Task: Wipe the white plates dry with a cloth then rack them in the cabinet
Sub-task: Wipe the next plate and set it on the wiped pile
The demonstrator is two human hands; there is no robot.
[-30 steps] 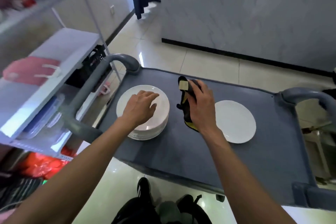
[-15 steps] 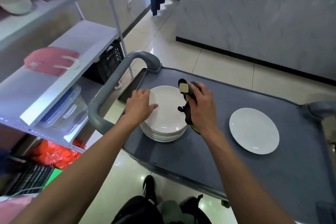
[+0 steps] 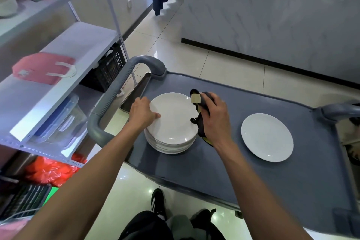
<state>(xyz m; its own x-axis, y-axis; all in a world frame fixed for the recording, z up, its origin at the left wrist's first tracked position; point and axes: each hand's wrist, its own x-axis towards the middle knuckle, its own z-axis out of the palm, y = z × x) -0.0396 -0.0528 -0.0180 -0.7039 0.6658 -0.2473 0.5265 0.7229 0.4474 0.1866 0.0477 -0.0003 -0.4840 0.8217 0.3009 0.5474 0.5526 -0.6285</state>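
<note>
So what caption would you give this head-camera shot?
Left hand grips the top plate of the stack on a cart; right hand holds the cloth.

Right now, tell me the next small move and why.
Probably lift the top plate off the stack: the left hand grips its near-left rim, thumb on top, and the right hand holds the dark cloth beside it, ready to wipe.

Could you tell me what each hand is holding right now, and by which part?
The right hand grips the dark cloth around its bunched middle. The left hand grips the top plate of the stack at its left rim.
</note>
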